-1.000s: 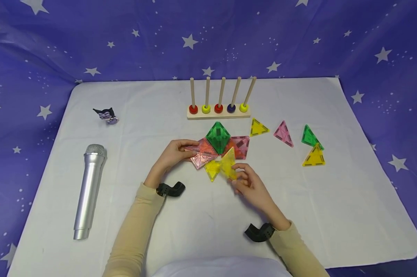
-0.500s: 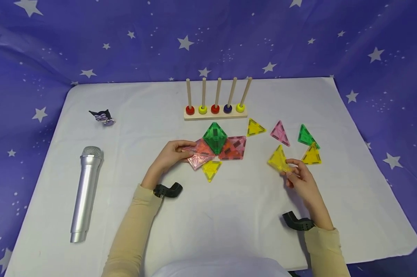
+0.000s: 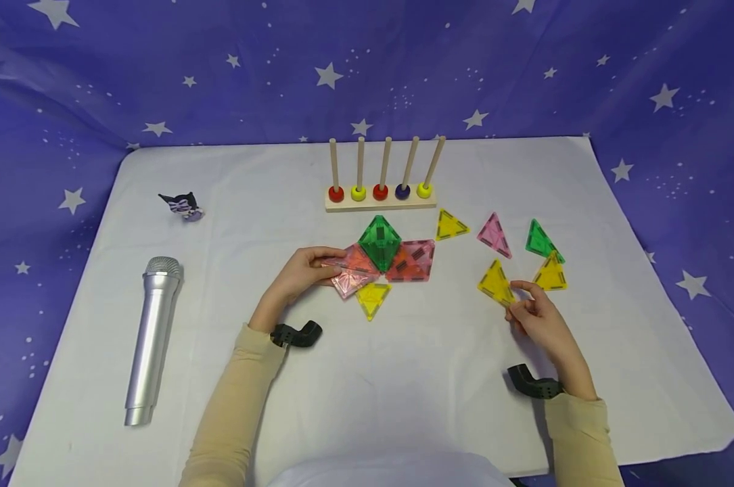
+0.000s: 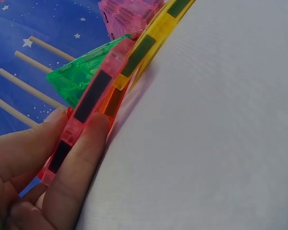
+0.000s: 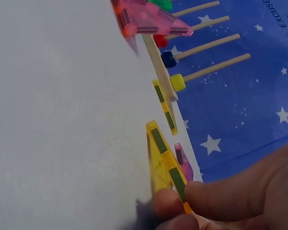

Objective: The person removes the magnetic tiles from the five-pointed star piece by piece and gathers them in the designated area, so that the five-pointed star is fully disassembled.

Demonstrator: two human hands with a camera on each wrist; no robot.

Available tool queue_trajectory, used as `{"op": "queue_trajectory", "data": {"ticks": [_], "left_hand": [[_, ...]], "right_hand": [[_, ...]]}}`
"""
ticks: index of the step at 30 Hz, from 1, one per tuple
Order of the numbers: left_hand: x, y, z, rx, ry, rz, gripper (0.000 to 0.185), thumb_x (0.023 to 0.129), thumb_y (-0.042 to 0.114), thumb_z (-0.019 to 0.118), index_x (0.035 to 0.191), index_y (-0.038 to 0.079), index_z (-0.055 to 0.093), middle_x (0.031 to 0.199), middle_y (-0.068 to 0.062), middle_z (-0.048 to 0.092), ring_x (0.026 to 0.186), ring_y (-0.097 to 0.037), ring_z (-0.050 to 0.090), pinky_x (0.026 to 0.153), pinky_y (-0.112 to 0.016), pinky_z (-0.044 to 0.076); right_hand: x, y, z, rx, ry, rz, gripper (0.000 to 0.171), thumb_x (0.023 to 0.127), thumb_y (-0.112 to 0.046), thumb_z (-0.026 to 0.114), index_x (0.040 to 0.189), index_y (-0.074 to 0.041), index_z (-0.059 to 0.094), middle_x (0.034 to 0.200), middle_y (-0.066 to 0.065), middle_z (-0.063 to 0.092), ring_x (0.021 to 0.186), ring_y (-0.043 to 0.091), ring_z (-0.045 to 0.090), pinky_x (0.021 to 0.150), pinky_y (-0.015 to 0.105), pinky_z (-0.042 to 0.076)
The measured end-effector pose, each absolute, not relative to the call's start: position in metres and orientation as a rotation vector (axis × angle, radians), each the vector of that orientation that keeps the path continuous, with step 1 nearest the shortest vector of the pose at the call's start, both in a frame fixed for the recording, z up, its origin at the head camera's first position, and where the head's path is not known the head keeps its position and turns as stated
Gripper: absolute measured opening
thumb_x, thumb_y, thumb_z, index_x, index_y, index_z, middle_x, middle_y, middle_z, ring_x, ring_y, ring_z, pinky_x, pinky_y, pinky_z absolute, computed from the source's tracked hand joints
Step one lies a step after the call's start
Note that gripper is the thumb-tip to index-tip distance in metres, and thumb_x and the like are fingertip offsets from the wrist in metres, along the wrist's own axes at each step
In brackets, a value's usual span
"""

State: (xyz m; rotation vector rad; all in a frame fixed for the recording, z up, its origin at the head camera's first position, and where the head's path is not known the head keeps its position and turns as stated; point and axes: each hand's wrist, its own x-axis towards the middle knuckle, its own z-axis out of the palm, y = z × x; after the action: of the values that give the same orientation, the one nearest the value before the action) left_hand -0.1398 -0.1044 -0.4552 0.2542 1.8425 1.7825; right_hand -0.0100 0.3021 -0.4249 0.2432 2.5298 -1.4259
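Observation:
My left hand (image 3: 297,276) pinches the pink side of a tile build between thumb and fingers. That pink tile (image 4: 92,98) stands edge-on in the left wrist view. A green peaked part (image 3: 379,242) rises at the build's back, and a pink-and-red part (image 3: 412,260) forms its right side. One yellow triangle tile (image 3: 373,299) lies flat at its front. Off to the right, my right hand (image 3: 540,318) pinches another yellow triangle tile (image 5: 169,160) by a corner, thumb on one face and fingers on the other. In the right wrist view this tile is tilted against the tabletop.
A wooden peg stand (image 3: 381,199) with coloured beads is behind the build. Loose to the right are a yellow triangle (image 3: 450,224), a pink triangle (image 3: 494,235), a green triangle (image 3: 543,240) and another yellow triangle (image 3: 551,272). Leftward lie a silver microphone (image 3: 153,338) and a small figurine (image 3: 184,205).
My right hand has carried the yellow triangle tile away from the build to the right, near the loose tiles. My left hand keeps its hold on the pink side.

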Motion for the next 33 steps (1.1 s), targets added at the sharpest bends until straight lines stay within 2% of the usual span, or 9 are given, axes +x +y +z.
{"op": "queue_trajectory", "data": {"ticks": [8, 13, 17, 23, 27, 33], "left_hand": [[-0.139, -0.104, -0.454, 0.255, 1.843, 1.78, 0.035, 0.087, -0.004, 0.056, 0.121, -0.005, 0.053, 0.111, -0.023, 0.057, 0.078, -0.018, 0.062, 0.067, -0.029, 0.051], [-0.139, -0.104, -0.454, 0.244, 1.833, 1.781, 0.035, 0.087, -0.004, 0.056, 0.121, -0.005, 0.052, 0.11, -0.023, 0.057, 0.078, -0.017, 0.062, 0.067, -0.029, 0.051], [-0.139, -0.104, -0.454, 0.238, 1.835, 1.779, 0.035, 0.087, -0.003, 0.056, 0.121, -0.005, 0.053, 0.111, -0.022, 0.058, 0.078, -0.017, 0.062, 0.068, -0.029, 0.051], [-0.14, -0.105, -0.453, 0.237, 1.821, 1.785, 0.035, 0.087, -0.004, 0.056, 0.122, -0.006, 0.052, 0.109, -0.025, 0.058, 0.077, -0.017, 0.062, 0.067, -0.029, 0.051], [-0.14, -0.106, -0.453, 0.243, 1.809, 1.794, 0.036, 0.087, -0.004, 0.056, 0.122, -0.007, 0.051, 0.11, -0.025, 0.057, 0.077, -0.016, 0.062, 0.067, -0.029, 0.051], [-0.139, -0.105, -0.454, 0.241, 1.788, 1.814, 0.035, 0.086, -0.006, 0.055, 0.121, -0.007, 0.051, 0.112, -0.025, 0.055, 0.077, -0.017, 0.062, 0.066, -0.03, 0.051]], "right_hand": [[-0.011, 0.3, -0.421, 0.36, 2.656, -1.096, 0.045, 0.095, -0.02, 0.044, 0.132, 0.002, 0.032, 0.069, 0.01, 0.05, 0.056, 0.018, 0.044, 0.052, 0.027, 0.038], [-0.011, 0.292, -0.418, 0.412, 2.696, -1.137, 0.044, 0.093, -0.022, 0.048, 0.129, 0.0, 0.035, 0.062, 0.006, 0.044, 0.052, 0.016, 0.039, 0.047, 0.028, 0.033], [-0.012, 0.269, -0.414, 0.219, 2.679, -1.349, 0.038, 0.092, -0.017, 0.053, 0.122, 0.002, 0.042, 0.062, 0.007, 0.046, 0.051, 0.012, 0.039, 0.047, 0.026, 0.035], [-0.016, 0.205, -0.413, -0.192, 2.581, -1.404, 0.038, 0.087, -0.017, 0.061, 0.12, -0.003, 0.048, 0.091, 0.009, 0.059, 0.064, 0.013, 0.051, 0.057, 0.024, 0.044], [-0.018, 0.163, -0.418, -0.361, 2.648, -1.276, 0.048, 0.082, -0.022, 0.068, 0.122, -0.005, 0.047, 0.103, 0.008, 0.055, 0.068, 0.012, 0.049, 0.059, 0.024, 0.042], [-0.021, 0.122, -0.427, -0.368, 2.77, -1.09, 0.07, 0.075, -0.029, 0.075, 0.128, 0.001, 0.04, 0.096, 0.007, 0.048, 0.068, 0.012, 0.041, 0.059, 0.026, 0.037]]}}
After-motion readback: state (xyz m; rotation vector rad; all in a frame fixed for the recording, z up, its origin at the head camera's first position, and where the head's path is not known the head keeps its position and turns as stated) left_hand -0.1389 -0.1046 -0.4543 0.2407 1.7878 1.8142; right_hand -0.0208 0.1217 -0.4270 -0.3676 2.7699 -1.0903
